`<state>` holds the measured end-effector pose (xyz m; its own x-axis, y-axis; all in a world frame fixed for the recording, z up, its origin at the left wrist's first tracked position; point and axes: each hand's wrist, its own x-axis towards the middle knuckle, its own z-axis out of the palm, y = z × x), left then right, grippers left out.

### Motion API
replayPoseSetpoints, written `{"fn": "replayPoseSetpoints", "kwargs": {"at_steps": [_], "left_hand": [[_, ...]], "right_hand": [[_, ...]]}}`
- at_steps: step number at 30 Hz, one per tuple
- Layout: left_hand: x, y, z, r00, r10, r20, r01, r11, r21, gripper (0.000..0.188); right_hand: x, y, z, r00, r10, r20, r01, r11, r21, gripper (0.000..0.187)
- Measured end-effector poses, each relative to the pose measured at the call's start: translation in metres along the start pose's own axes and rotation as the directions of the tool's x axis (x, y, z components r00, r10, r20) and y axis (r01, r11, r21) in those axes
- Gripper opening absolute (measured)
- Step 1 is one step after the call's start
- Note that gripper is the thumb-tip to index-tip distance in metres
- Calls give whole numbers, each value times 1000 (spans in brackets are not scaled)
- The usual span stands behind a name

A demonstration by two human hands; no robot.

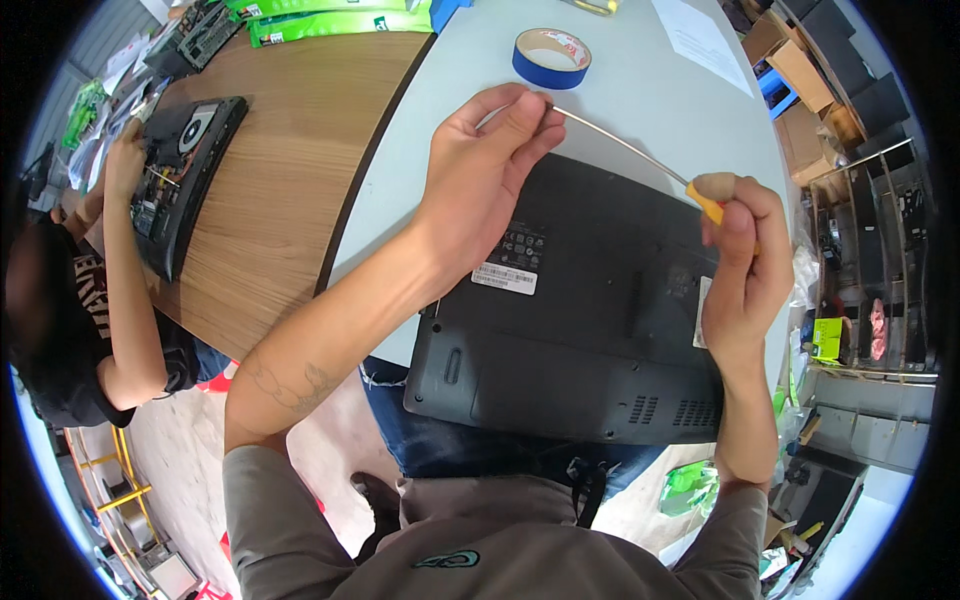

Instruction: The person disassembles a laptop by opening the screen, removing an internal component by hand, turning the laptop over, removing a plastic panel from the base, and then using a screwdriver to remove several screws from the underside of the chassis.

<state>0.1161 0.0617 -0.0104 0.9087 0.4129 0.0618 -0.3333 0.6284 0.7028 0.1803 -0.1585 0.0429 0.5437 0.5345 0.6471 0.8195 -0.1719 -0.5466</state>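
Note:
A black laptop [590, 330] lies bottom side up at the table's near edge, its vents and labels facing me. Above it, my right hand [745, 260] is closed round the yellow handle of a screwdriver [625, 146]. The long thin shaft slants up and left from that handle. My left hand [490, 160] pinches the shaft's tip end between thumb and fingers, above the laptop's far left corner. Whether a screw sits at the tip is hidden by the fingers. A roll of blue tape [552, 62] stands just beyond my left hand.
On a wooden table [290, 150] to the left, a co-worker's hand [125, 160] is at an opened laptop [185, 180]. Green packets [340, 22] lie at the back. A paper sheet [705, 45] rests at the far right of my table, and a metal rack [870, 270] stands right.

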Motion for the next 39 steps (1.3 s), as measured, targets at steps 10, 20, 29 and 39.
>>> {"fn": "replayPoseSetpoints", "kwargs": {"at_steps": [10,20,29,39], "left_hand": [[4,-2,-4,998,2,61,1,999,-48,23],[3,1,6,998,-21,64,21,1000,-4,19],[1,0,3,1000,2,-5,-2,998,-62,8],[1,2,1,998,65,1,-65,997,38,12]], "right_hand": [[3,-3,-3,998,-54,-18,54,998,30,17],[-1,-4,-1,994,-49,-96,53,998,33,18],[-1,-9,6,941,335,-45,-317,921,226,31],[2,-17,-6,991,-132,31,135,984,-113,25]]}}
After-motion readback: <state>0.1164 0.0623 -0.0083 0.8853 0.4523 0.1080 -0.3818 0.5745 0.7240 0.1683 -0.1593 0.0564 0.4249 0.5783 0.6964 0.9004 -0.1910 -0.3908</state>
